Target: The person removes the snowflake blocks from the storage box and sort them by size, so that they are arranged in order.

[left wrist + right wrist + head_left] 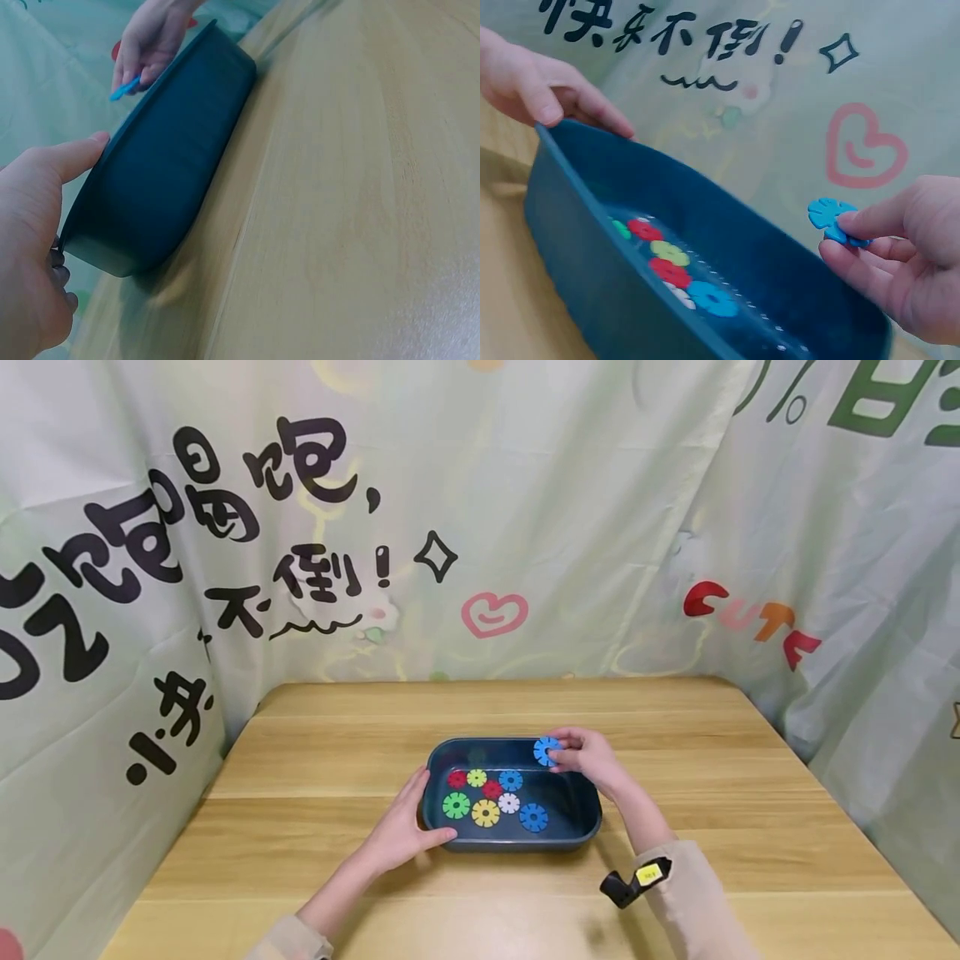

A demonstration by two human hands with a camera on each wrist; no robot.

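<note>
A blue, notched plastic disc (543, 751) is pinched by the right hand (591, 760) at the far right side of a dark-blue, rounded-rectangular plastic tub (517, 844); its left end is gripped by the left hand (401, 828), thumb and fingers spread.

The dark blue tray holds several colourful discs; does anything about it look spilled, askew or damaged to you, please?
Nothing stands out. The tray rests on the table, the left hand holds one end, the loose discs lie inside, and the right hand pinches a blue disc. No spill or damage shows.
</note>
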